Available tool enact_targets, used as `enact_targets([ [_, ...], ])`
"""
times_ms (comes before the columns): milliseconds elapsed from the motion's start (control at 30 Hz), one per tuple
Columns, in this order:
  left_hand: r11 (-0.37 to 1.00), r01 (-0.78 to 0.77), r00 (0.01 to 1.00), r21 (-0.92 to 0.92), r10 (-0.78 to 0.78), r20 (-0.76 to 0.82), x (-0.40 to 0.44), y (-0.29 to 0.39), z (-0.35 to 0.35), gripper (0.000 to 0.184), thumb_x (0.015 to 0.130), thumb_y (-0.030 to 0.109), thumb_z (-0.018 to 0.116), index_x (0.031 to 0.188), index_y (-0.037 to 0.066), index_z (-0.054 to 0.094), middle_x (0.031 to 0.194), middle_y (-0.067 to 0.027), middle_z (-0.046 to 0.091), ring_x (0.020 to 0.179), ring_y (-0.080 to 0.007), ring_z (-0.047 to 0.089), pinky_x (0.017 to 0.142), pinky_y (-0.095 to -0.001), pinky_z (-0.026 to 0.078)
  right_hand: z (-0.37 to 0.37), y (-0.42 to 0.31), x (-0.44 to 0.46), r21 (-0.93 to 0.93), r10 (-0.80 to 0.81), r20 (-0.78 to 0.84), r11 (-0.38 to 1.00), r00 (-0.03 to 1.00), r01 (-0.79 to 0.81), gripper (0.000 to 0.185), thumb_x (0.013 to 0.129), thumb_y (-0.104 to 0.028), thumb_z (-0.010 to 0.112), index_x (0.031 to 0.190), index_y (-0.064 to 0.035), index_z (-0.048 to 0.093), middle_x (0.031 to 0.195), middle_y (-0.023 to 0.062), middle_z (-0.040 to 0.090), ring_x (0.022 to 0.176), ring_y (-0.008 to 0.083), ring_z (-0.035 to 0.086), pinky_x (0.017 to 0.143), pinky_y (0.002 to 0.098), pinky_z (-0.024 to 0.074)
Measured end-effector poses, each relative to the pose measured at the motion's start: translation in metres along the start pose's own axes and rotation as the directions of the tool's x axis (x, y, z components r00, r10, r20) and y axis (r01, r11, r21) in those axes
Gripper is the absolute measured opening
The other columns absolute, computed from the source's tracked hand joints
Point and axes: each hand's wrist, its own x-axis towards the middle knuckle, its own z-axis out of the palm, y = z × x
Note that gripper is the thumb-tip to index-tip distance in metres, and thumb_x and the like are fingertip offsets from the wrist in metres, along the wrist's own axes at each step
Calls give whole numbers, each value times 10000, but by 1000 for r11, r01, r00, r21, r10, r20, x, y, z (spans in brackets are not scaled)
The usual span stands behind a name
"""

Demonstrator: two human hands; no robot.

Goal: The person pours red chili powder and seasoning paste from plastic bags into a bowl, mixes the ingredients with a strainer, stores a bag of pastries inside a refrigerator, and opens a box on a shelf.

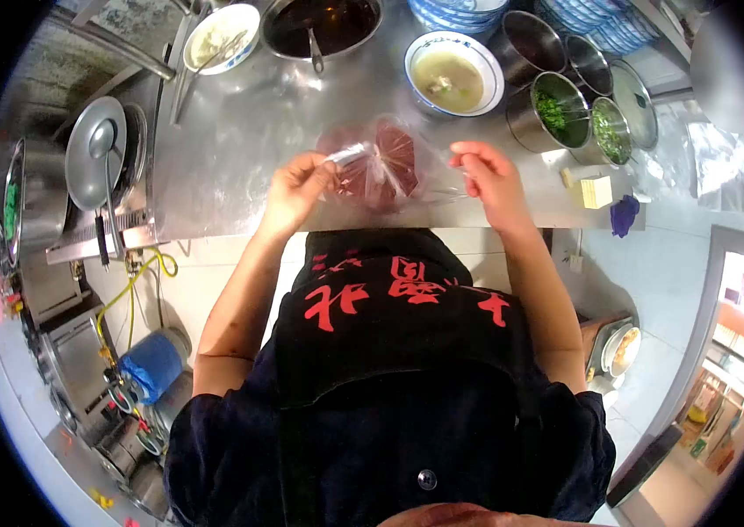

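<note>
A clear plastic bag (382, 167) with dark reddish-brown contents lies on the steel counter near its front edge, gathered at the middle. My left hand (300, 187) is closed in a pinch on the bag's left side, where the plastic is pulled into a strip. On the other side, my right hand (489, 180) has its fingers curled together, with thin clear plastic stretched toward them from the bag. What exactly lies inside the bag is blurred by the plastic.
Behind the bag stand a bowl of pale soup (449, 77), a basin of dark liquid (310, 26) and a white bowl (222, 39). Metal pots of chopped greens (551, 110) are at right. A wok (96, 154) with a ladle sits at left.
</note>
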Motion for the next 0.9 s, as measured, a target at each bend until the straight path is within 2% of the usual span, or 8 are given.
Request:
enact_targets([
  [167, 750, -36, 993, -661, -48, -109, -11, -1, -2, 102, 858, 45, 449, 771, 41, 502, 690, -39, 482, 691, -169, 512, 723, -326, 437, -48, 57, 1, 140, 206, -162, 973, 965, -184, 223, 832, -99, 552, 1039, -17, 569, 916, 38, 581, 661, 53, 463, 574, 193, 388],
  [267, 801, -29, 982, -599, -89, -167, -19, -18, -6, 82, 844, 17, 448, 782, 47, 492, 683, -36, 461, 657, -157, 482, 722, -332, 438, -67, 100, 11, -552, -83, -126, 834, 989, 0, 242, 797, -57, 566, 1037, -23, 568, 921, 61, 579, 747, 141, 534, 658, 245, 435],
  [367, 908, 20, 965, -419, -128, -230, -26, -20, -2, 112, 841, 1, 442, 934, 24, 500, 692, -43, 471, 658, -148, 479, 720, -314, 438, -4, 11, 6, -865, -726, 52, 311, 685, 395, 256, 767, -11, 554, 1021, -32, 571, 936, 100, 573, 834, 250, 565, 736, 300, 452],
  [500, 926, 33, 967, -377, -124, -220, -24, -5, 10, 331, 844, -4, 432, 1175, 8, 427, 693, -49, 476, 659, -141, 476, 711, -290, 437, 66, -16, 12, -415, -578, 427, 558, 695, 719, 248, 741, 23, 527, 974, -44, 582, 888, 115, 586, 828, 281, 573, 709, 336, 472],
  [600, 929, -31, 946, -370, -93, -312, -27, 5, 7, 367, 845, -4, 403, 1212, 5, 409, 668, -41, 465, 657, -143, 474, 693, -279, 429, 66, 59, 45, -519, -714, 467, 255, 521, 816, 151, 761, -5, 521, 888, -54, 586, 843, 114, 594, 778, 292, 581, 660, 359, 477],
  [667, 945, -54, 928, -324, -72, -365, -32, -3, -10, 367, 840, -3, 394, 1206, 5, 417, 652, -34, 453, 645, -141, 464, 681, -273, 426, 46, 66, 52, -785, -304, 425, 346, 853, 514, 100, 796, -149, 532, 788, -58, 572, 810, 131, 597, 719, 316, 581, 617, 402, 465],
  [767, 996, 88, 907, -8, -83, -412, -41, -16, -26, 338, 819, -22, 423, 1147, 23, 489, 767, -65, 534, 759, -141, 527, 716, -266, 433, 45, 44, 47, -908, -31, 316, 279, 948, 312, 187, 789, -245, 554, 761, -61, 570, 782, 131, 593, 696, 321, 577, 586, 412, 454],
  [900, 562, -226, 773, 796, 600, -204, -33, 30, 6, 342, 740, -59, 517, 1072, 20, 526, 1055, -135, 529, 932, -236, 542, 799, -315, 438, 54, 65, 46, -906, -52, 393, 150, 918, 396, 219, 767, -278, 579, 731, -62, 564, 742, 122, 588, 678, 317, 574, 558, 407, 442],
])
